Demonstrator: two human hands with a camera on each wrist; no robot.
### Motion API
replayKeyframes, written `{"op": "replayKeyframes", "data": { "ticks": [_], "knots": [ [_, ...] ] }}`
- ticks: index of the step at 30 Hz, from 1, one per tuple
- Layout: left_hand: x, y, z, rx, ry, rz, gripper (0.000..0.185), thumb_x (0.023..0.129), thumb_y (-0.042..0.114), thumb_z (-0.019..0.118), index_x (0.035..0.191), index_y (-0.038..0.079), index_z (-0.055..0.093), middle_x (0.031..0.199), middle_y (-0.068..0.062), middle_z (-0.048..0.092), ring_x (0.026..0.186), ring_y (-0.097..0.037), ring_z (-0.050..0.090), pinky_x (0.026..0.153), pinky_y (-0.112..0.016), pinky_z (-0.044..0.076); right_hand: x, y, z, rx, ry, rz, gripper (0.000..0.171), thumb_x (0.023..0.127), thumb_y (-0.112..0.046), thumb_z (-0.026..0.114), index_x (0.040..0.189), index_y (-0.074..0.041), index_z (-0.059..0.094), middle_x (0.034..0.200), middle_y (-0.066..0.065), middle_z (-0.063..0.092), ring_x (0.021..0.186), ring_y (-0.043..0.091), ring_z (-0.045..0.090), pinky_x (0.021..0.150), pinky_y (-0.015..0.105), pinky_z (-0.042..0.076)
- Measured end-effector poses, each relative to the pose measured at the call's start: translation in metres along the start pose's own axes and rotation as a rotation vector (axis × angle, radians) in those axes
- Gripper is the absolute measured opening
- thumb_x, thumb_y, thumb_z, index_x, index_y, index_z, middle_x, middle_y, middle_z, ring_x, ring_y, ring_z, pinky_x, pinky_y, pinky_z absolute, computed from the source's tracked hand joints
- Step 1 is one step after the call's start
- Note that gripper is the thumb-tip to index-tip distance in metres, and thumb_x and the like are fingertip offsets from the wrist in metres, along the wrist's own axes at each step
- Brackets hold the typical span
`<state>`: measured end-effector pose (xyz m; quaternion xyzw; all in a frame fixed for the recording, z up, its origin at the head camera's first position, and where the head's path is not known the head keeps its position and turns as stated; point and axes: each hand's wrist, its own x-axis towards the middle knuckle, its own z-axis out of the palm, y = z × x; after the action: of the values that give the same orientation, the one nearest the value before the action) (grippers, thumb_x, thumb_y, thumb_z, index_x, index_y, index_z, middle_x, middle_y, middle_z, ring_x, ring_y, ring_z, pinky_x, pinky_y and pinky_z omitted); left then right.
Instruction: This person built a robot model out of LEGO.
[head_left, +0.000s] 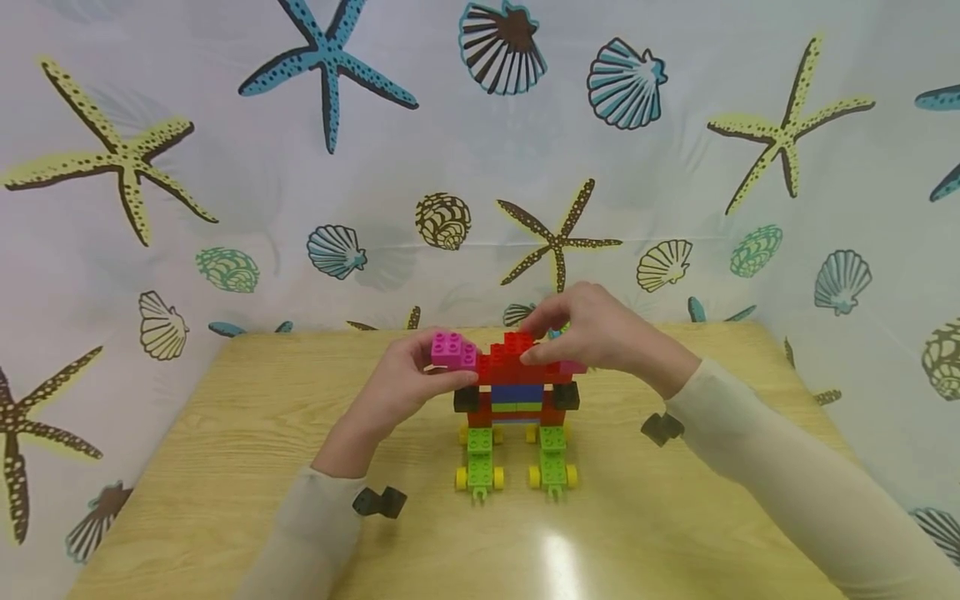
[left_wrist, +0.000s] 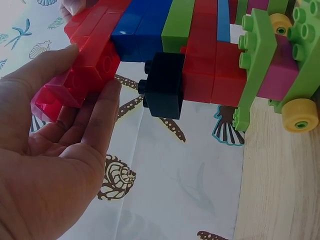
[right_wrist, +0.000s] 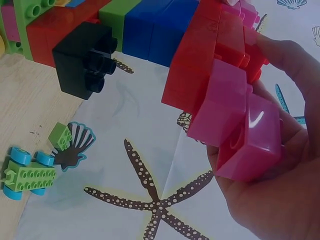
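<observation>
Nearest the viewer, a bare stretch of the pale wooden table (head_left: 225, 467) is catching a bright glare. Just beyond it, two lime-green plastic wheeled bases with yellow wheels (head_left: 480, 468) are standing side by side, carrying the multicoloured plastic brick model (head_left: 517, 398), which is sitting upright near the table's middle. Black square bricks (left_wrist: 166, 85) are sticking out from both sides of its body of red, blue and green layers.

The left hand (head_left: 397, 392) is gripping the model's upper left end, thumb above and fingers curled beneath, closing on a bright pink studded brick (head_left: 453, 349) and the red layer beside it. The right hand (head_left: 600, 333) is arching over the upper right end, its fingers (right_wrist: 280, 55) curling around a magenta plastic brick (right_wrist: 235, 125) joined to the red top row.

Farther back, seen from the right wrist, a small green wheeled piece with blue wheels (right_wrist: 27, 172) is lying by the table edge. Behind everything, a white cloth printed with starfish and shells (head_left: 300, 167) is hanging.
</observation>
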<state>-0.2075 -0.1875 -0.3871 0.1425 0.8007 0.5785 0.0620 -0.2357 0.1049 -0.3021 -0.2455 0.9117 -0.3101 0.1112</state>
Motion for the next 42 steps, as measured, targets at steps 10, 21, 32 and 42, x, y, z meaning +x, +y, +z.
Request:
{"op": "replayKeyframes", "data": {
  "ticks": [10,21,32,42],
  "knots": [
    [0.0,-0.002,0.0,-0.007,0.004,0.004,0.044,0.099,0.021,0.087,0.139,0.013,0.07,0.136,-0.011,0.075,0.125,-0.031,0.072,0.101,-0.037,0.065,-0.001,0.003,0.002,0.039,0.004,0.032,0.042,0.095,-0.038,0.089,0.134,-0.023,0.083,0.128,-0.003,0.081,0.118,0.025,0.065,0.087,0.038,0.063],
    [-0.002,-0.003,-0.005,0.018,0.013,0.025,0.044,0.099,0.017,0.086,0.14,0.01,0.07,0.134,-0.014,0.076,0.121,-0.03,0.073,0.096,-0.03,0.066,0.001,0.015,-0.015,0.252,0.05,0.016,0.036,0.101,-0.033,0.085,0.135,-0.02,0.081,0.131,0.001,0.083,0.123,0.023,0.076,0.109,0.047,0.064],
    [-0.003,-0.013,-0.031,0.056,0.055,0.021,0.045,0.1,0.02,0.087,0.14,0.011,0.069,0.137,-0.014,0.075,0.124,-0.031,0.072,0.097,-0.025,0.064,0.025,0.045,-0.014,0.308,0.143,0.026,0.036,0.105,-0.03,0.081,0.137,-0.013,0.078,0.137,0.009,0.079,0.127,0.029,0.072,0.116,0.052,0.059],
    [-0.008,-0.019,-0.06,0.075,0.117,-0.03,0.052,0.102,0.025,0.084,0.147,0.008,0.064,0.146,-0.015,0.07,0.138,-0.032,0.066,0.101,-0.017,0.06,0.064,0.084,0.019,0.357,0.183,0.135,0.041,0.106,-0.025,0.08,0.142,-0.008,0.073,0.143,0.014,0.076,0.133,0.033,0.07,0.121,0.053,0.056]
  ]
}}
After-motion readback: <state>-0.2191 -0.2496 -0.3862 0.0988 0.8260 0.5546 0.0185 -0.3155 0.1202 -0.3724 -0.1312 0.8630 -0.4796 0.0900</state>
